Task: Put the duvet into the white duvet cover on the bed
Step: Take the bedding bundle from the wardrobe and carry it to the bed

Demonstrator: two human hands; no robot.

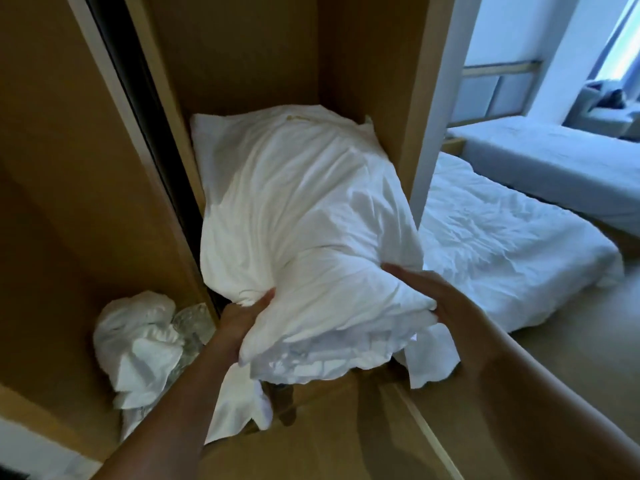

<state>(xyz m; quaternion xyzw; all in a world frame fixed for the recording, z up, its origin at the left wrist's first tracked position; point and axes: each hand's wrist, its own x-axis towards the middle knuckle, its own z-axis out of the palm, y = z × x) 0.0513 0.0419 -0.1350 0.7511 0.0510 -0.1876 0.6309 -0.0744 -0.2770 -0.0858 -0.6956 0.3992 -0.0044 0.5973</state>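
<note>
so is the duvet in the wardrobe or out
In: the duvet sits bundled inside the wardrobe, left hand and right hand holding its near end.

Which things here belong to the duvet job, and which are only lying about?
Job: duvet, gripped by left hand and right hand; white duvet cover.
Lying about: crumpled white cloth; clear plastic bag.

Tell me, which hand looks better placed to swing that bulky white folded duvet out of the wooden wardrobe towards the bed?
Probably the right hand: it holds the bulky white folded duvet on the side facing the white-covered bed. The left hand grips the corner farther from it.
</note>
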